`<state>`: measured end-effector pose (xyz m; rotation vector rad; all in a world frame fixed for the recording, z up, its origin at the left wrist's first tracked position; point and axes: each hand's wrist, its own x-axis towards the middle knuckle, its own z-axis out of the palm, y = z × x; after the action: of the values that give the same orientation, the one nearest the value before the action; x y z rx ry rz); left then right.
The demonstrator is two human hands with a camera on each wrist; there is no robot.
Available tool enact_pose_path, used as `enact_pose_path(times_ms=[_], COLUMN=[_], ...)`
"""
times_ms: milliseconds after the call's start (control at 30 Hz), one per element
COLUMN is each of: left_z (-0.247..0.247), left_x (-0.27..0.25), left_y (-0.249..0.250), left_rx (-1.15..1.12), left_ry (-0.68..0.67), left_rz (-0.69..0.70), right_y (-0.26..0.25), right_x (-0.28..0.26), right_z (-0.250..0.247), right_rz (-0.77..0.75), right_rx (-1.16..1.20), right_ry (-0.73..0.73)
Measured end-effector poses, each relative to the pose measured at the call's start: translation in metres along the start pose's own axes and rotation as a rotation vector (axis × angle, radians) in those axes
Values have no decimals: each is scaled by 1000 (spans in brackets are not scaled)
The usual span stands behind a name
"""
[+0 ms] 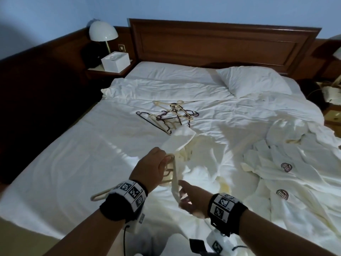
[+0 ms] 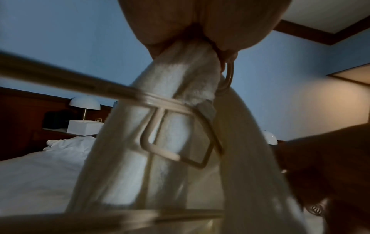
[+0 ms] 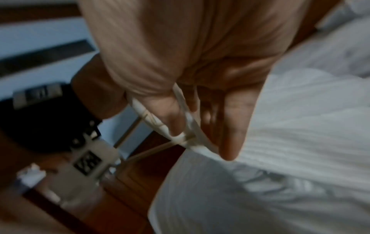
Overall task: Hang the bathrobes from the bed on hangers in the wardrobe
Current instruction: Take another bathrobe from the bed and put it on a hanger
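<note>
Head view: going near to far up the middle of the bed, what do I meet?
Right hand pinching a strip of the cream bathrobe → left hand gripping the cream plastic hanger → tangled pile of cream and dark hangers → white pillow → brown wooden headboard.

On the bed (image 1: 77, 148), a pile of hangers (image 1: 171, 115) lies at the centre, with the pillow (image 1: 254, 82) at 2 o'clock from it and the headboard (image 1: 221, 43) behind at 12. Spread bathrobes (image 1: 276, 174) lie at 4 o'clock from the pile. At 10 o'clock, beside the bed, a nightstand (image 1: 96, 69) carries a lamp (image 1: 103, 32) and a box (image 1: 115, 60).
</note>
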<state>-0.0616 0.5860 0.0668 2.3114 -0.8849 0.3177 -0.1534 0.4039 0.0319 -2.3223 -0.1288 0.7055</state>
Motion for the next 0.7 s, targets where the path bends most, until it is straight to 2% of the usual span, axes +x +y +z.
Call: enact_pose_path(times_ms=[33, 67, 100, 167, 200, 233, 333, 367, 467, 567, 700], left_z=[-5, -12, -18, -34, -42, -50, -77, -89, -137, -200, -298], left_x=[-3, -5, -7, -13, -15, -17, -19, -20, -30, -47, -81], left_y=[2, 4, 3, 3, 3, 4, 4, 2, -17, -51, -119], left_rx=[-15, -28, -39, -57, -57, -56, -62, -70, -126, -183, -30], left_ry=[-5, -16, -30, -72, -90, -100, -89, -67, 40, 72, 27], left_rz=[16, 30, 49, 100, 127, 150, 180, 181, 117, -115, -381], right_y=[-1, -2, -4, -9, -16, -27, -67, -79, -122, -194, -328], right_x=[2, 5, 7, 12, 14, 17, 32, 38, 53, 69, 105], right_z=[4, 4, -2, -19, -27, -33, -46, -49, -60, -73, -64], right_rz=[-37, -72, -102, -141, -164, -164, -91, -101, -231, -388, -513], right_rx=[104, 147, 125, -81, -186, -260, -418, -453, -591, -777, -899], right_ry=[17, 123, 295, 626, 680, 643, 338, 283, 323, 437, 487])
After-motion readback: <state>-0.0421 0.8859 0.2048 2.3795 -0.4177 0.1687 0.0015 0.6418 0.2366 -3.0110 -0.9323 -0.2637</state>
